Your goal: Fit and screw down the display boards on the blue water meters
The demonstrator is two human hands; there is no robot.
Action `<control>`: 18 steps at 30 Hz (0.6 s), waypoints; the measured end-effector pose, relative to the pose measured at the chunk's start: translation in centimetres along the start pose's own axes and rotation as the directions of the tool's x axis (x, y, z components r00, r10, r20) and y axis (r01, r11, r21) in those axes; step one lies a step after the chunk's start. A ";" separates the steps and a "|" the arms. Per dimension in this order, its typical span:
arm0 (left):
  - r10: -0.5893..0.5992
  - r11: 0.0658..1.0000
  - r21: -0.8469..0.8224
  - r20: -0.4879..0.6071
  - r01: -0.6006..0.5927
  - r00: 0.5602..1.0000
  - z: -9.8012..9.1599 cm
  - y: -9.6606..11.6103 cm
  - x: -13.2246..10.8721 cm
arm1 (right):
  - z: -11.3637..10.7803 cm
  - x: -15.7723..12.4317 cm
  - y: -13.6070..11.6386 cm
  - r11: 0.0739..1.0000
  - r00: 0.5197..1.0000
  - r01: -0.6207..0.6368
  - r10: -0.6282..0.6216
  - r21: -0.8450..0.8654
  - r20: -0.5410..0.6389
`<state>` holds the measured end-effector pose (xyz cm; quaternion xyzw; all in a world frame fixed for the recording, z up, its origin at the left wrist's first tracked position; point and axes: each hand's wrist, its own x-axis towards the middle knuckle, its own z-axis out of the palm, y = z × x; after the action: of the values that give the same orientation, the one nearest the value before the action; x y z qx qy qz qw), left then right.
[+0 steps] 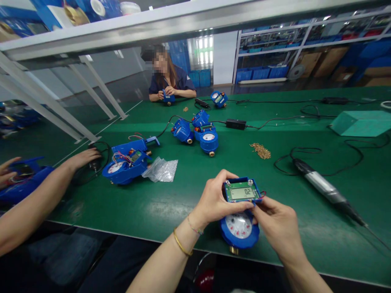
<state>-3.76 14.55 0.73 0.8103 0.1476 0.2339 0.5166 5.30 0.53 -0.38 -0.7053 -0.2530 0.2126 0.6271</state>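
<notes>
A blue water meter with a round white dial stands at the table's front edge, its brass fitting toward me. Above the dial, its open blue housing holds a green circuit board with a lit display that shows digits. My left hand is closed around the housing's left side, thumb along its lower edge. My right hand pinches at the housing's lower right corner, close to thin red wires. What its fingertips hold, if anything, is hidden.
An electric screwdriver with a cord lies at right, and a pile of small brass screws lies ahead. More blue meters, a plastic bag and a green box are about. A co-worker's arm reaches in at left; another person sits opposite.
</notes>
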 end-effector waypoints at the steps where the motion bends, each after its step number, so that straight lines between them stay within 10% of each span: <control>1: 0.009 1.000 0.011 -0.003 -0.009 1.000 0.0 0.0 0.0 | -0.4 -0.1 0.0 1.000 1.000 -0.007 0.007 0.005 0.030; 8: 0.041 0.995 0.095 -0.016 -0.040 0.999 0.0 0.3 0.2 | -5.2 0.2 -0.9 0.997 0.999 0.031 -0.033 -0.069 -0.026; 13: 0.062 0.992 0.113 -0.005 -0.061 0.998 -0.2 0.3 0.3 | -6.6 2.5 -2.4 0.985 0.879 -0.109 0.158 -0.134 0.450; 18: 0.092 0.986 0.138 -0.002 -0.091 0.996 -0.2 0.4 0.5 | -6.7 4.9 -3.4 0.979 0.796 -0.078 0.176 -0.191 0.579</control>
<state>-3.47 14.79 1.24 0.8491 0.1280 0.2499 0.4474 12.93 -1.32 3.95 -0.6661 -0.4041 0.4431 0.4434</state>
